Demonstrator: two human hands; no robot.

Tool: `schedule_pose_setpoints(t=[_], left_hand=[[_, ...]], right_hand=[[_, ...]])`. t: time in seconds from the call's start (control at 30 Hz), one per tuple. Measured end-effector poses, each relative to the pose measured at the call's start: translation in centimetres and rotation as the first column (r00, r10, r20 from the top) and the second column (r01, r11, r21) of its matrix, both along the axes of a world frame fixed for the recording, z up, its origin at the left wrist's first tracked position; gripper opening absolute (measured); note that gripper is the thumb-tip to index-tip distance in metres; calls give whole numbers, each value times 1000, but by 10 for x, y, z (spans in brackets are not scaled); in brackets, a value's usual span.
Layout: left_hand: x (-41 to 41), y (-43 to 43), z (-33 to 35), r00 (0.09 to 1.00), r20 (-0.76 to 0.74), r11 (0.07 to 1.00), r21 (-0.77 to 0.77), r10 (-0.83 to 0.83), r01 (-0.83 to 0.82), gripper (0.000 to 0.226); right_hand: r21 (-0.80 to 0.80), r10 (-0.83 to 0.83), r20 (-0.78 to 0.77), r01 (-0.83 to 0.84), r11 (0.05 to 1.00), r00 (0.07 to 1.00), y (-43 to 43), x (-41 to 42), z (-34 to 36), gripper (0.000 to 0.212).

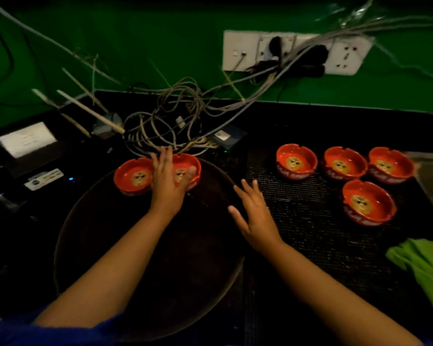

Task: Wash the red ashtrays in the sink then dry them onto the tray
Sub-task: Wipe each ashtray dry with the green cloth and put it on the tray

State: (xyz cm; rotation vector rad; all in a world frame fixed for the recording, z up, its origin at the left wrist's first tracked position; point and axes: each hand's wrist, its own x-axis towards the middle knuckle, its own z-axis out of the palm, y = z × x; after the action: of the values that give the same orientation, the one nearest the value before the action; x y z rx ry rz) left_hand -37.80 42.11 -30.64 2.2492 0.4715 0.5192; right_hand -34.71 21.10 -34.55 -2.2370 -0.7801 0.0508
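- Red ashtrays (296, 161): six in all, two at centre left of the frame on the tray and four at centre right on the mesh mat.
- Round dark tray (98, 221): one, lower centre.
- Black mesh mat (310, 236): one, lying on the tabletop (310, 121) at right.
- Green cloth (425, 268): one, lower right.
- Wall socket panel (238, 53): one, upper right.
- Grips: two, the left grip (168, 183) and the right grip (253, 216).
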Motion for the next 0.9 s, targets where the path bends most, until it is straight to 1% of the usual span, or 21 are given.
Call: schedule_pose_setpoints(t=[0.1,0.2,0.23,0.3,0.4,0.47,0.5,0.57,0.63,0.7,0.73,0.9], left_hand=[[8,-65,4,978,57,975,-81,-202,206,94],[17,-134,4,915,56,904,-139,-400,404,82],[21,-153,2,893,52,881,-148,-446,449,80],[30,-193,-2,846,29,830,-177,-532,529,84],[47,-245,-10,788,-60,775,-242,-613,584,89],[61,-278,-15,777,-125,777,-253,-617,577,97],[69,-294,-17,786,-141,789,-258,-602,558,104],[84,-317,-21,819,-162,826,-249,-550,506,117],[99,-335,-25,848,-230,876,-200,-478,439,129],[110,-345,-30,871,-276,913,-124,-408,388,137],[113,-346,-31,880,-281,924,-98,-383,371,139],[115,-351,-33,907,-273,946,-38,-321,323,125]], right_hand=[[31,-74,40,73,997,996,-59,-5,8,59],[44,-212,63,209,977,975,-134,0,19,49],[38,-254,82,251,967,964,-157,3,21,49],[27,-341,116,340,940,933,-207,8,25,51],[-17,-469,87,472,881,879,-277,16,25,48],[-98,-479,55,482,871,876,-314,15,21,49],[-150,-445,29,444,883,895,-328,13,17,52],[-274,-356,-53,329,904,933,-344,9,6,66],[-359,-326,-105,270,894,940,-351,7,-2,81],[-342,-330,-93,281,897,939,-354,7,-7,90],[-327,-331,-80,289,900,940,-353,8,-8,90],[-260,-319,-52,296,919,946,-355,6,-12,88]])
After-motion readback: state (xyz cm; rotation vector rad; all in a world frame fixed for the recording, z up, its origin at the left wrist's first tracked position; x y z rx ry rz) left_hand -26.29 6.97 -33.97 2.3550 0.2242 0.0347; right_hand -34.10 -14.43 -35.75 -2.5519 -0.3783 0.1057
